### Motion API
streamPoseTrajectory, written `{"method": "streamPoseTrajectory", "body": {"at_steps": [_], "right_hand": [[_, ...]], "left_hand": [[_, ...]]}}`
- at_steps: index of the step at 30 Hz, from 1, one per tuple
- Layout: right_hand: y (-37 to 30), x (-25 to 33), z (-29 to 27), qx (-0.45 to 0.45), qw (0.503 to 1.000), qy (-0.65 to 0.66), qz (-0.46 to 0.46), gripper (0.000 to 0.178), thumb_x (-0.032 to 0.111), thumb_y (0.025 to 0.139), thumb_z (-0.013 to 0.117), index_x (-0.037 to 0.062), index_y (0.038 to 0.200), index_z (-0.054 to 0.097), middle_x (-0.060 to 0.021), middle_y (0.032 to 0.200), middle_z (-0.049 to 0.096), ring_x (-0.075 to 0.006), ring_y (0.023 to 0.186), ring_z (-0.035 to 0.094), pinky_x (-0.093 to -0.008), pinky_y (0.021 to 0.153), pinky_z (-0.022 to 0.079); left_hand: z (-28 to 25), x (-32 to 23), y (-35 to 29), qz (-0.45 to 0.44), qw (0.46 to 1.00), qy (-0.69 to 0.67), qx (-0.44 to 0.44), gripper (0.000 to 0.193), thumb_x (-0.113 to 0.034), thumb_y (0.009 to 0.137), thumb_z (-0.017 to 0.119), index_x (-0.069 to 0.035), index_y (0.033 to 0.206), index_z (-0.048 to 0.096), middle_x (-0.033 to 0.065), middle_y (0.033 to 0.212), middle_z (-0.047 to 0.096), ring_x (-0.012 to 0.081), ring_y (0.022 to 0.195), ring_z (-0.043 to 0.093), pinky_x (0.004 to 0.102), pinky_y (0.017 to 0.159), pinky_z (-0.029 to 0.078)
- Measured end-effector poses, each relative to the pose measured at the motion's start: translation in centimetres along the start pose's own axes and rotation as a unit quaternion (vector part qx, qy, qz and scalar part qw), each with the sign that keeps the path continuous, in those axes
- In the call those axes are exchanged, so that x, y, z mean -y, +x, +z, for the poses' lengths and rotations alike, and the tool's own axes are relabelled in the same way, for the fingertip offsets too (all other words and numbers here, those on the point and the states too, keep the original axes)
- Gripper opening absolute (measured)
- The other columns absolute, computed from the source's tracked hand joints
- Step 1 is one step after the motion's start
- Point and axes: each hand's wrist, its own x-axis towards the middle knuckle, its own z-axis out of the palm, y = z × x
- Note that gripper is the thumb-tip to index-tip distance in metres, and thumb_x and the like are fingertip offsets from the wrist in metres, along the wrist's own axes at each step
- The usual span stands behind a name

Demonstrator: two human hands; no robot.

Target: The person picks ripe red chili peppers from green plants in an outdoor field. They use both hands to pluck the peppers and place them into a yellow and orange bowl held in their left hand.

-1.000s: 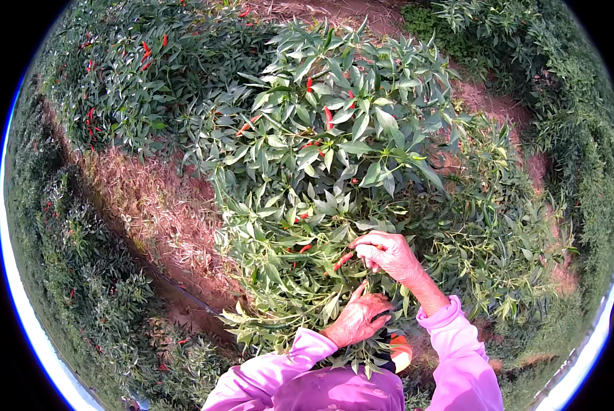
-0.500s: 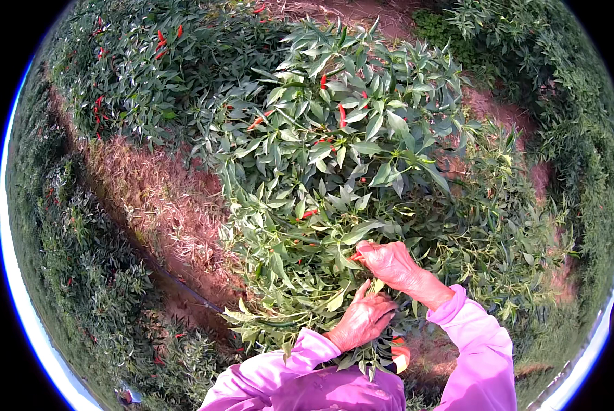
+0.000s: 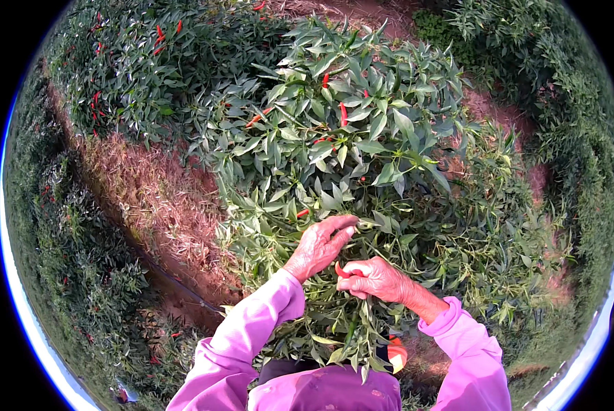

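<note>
My right hand (image 3: 375, 279) is closed, with a red chilli pepper (image 3: 340, 270) pinched between thumb and fingertips over the leaves. Up and to the left of it, my left hand (image 3: 318, 248) reaches across the chilli plant (image 3: 300, 164), its fingers stretched out and its thumb a little apart. Leaves meet its fingertips, and whether a stem lies under them is hidden. Just above that hand a red chilli (image 3: 303, 214) shows among the leaves. Farther up the plant hang more red chillies, one of them upright and long (image 3: 343, 114).
Neighbouring chilli rows (image 3: 156, 75) with red fruit stand at the far left and along the right. A reddish soil path with dry straw (image 3: 163, 198) runs down the left, a thin dark line (image 3: 184, 291) along it. Something orange (image 3: 397, 353) shows beside my body.
My left hand has moved up and left from the lower leaves, its fingers now straighter. The right hand has come down and left, and a red chilli now shows plainly in its fingers.
</note>
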Motion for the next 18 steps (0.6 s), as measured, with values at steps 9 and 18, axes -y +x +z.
{"method": "streamPoseTrajectory", "body": {"at_steps": [9,18], "right_hand": [[0.7,1.3,-2.3,-0.17,0.955,0.242,-0.034,0.035,0.03,0.088,0.053,0.0024,0.109,0.055,0.0066,0.053,0.039,-0.0009,0.04,0.031,-0.016,0.037,0.025],[3.1,0.8,-2.2,-0.159,0.968,0.194,0.029,0.029,0.029,0.088,0.055,0.0058,0.106,0.059,0.007,0.057,0.041,0.0002,0.044,0.034,-0.0148,0.036,0.024]], "left_hand": [[7.4,1.7,-3.9,0.036,0.991,-0.019,-0.124,0.041,-0.021,0.081,0.061,-0.009,0.119,0.054,0.0138,0.126,0.048,0.0306,0.119,0.042,0.0417,0.099,0.03],[4.8,-1.2,-3.7,-0.048,0.88,-0.415,-0.225,0.025,-0.01,0.085,0.059,-0.003,0.109,0.06,0.0046,0.106,0.061,0.0119,0.093,0.056,0.0271,0.086,0.042]]}}
